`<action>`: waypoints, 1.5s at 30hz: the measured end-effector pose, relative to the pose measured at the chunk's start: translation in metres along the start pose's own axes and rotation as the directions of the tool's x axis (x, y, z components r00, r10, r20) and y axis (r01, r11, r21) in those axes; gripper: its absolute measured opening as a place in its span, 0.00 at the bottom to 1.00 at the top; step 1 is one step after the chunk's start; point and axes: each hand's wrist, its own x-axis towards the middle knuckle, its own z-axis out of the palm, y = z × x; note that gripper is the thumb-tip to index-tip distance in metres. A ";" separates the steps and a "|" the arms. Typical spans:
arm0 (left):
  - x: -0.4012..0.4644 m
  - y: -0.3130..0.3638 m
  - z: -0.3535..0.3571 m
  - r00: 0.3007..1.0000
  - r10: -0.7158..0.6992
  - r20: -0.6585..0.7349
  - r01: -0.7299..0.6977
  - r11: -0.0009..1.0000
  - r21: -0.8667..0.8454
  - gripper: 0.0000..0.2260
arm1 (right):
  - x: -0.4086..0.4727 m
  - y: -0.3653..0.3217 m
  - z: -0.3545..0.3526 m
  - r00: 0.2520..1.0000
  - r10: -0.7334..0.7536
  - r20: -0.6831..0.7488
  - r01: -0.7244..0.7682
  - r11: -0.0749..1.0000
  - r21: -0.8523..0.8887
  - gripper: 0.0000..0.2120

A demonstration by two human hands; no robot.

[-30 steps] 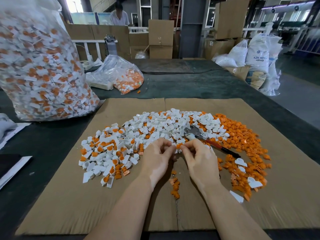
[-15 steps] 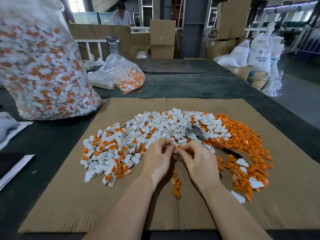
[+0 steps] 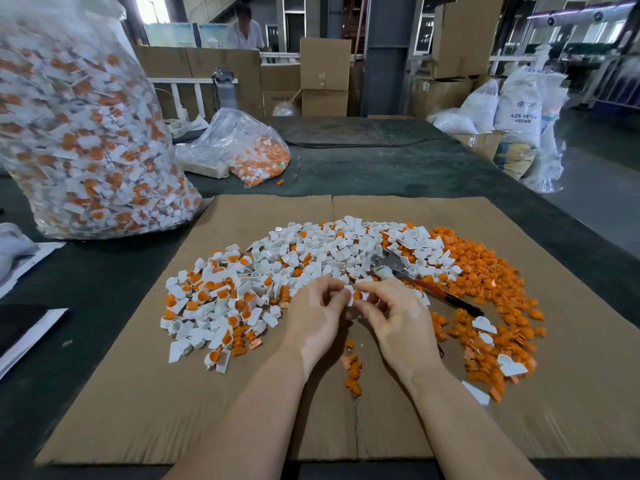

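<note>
I hold one white cap (image 3: 350, 294), orange insert seated, pinched between left hand (image 3: 317, 317) and right hand (image 3: 394, 322), with fitted caps (image 3: 214, 303) left of the left hand, loose white shells (image 3: 329, 249) beyond both and orange inserts (image 3: 485, 282) right of the right hand, so I judge most remains.

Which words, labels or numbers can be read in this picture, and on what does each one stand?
"ABS RESIN": blue print on the large white plastic sack at far right.
Smaller line below it and logo above: too blurred to read.
Print on the brown cardboard box below that sack: too small to read.
The white and orange plastic piece pinched by left hand and right hand: no text visible.
</note>
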 end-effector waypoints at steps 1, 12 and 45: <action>0.000 0.000 0.000 1.000 -0.004 0.001 0.004 1.000 0.002 0.05 | 0.000 0.000 0.000 1.000 -0.002 -0.002 0.002 1.000 0.000 0.11; 0.001 0.001 0.001 1.000 -0.024 0.017 0.025 0.998 -0.063 0.06 | 0.001 0.002 0.000 1.000 -0.008 -0.003 0.007 1.000 -0.030 0.10; 0.016 0.015 0.000 0.925 -0.380 0.014 0.304 0.717 -0.627 0.04 | 0.030 -0.029 -0.051 0.675 0.499 0.543 -0.451 0.862 -0.232 0.14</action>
